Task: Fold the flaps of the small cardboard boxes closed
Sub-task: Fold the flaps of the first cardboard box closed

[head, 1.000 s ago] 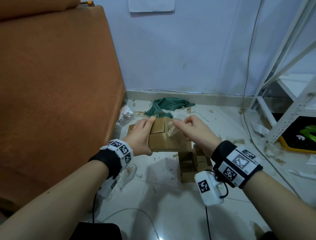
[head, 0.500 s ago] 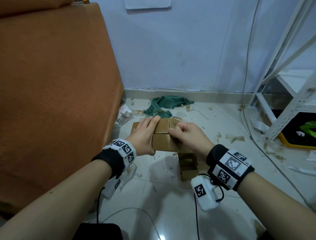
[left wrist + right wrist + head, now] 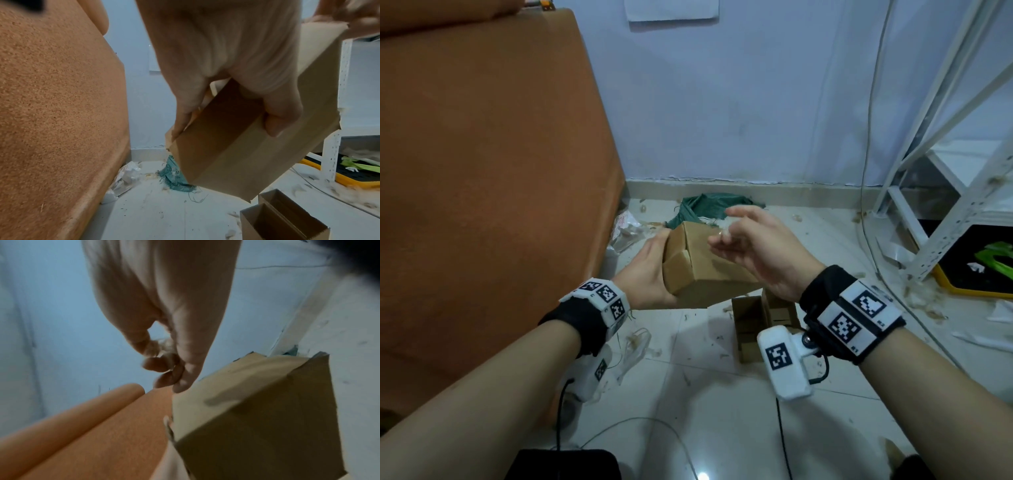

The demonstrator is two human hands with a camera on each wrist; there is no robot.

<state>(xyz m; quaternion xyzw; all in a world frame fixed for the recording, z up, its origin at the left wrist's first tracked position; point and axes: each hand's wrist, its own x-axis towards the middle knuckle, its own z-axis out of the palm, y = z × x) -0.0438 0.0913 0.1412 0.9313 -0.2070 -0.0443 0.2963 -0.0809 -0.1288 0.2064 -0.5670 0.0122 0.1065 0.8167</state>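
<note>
My left hand [image 3: 650, 270] grips the left end of a small brown cardboard box [image 3: 705, 270] held tilted in the air above the floor. In the left wrist view the thumb and fingers [image 3: 273, 123] clamp the box [image 3: 236, 154] across its narrow side. My right hand [image 3: 753, 246] hovers just above the box's right part, off the cardboard, its fingers curled. It pinches a small pale scrap [image 3: 726, 229], blurred in the right wrist view between the fingertips [image 3: 162, 363] above the box [image 3: 267, 418]. Two open boxes [image 3: 750, 322] stand on the floor below.
An orange cushion wall [image 3: 482, 171] fills the left side. A green cloth [image 3: 709, 209] lies by the skirting. At the right stand a white metal shelf [image 3: 945, 205] and a yellow-rimmed tray [image 3: 979, 270]. Scraps and cables litter the white tiled floor [image 3: 722, 411].
Both hands were pressing on the box top. My right hand has since lifted off and to the right, and my left hand has raised and tilted the box.
</note>
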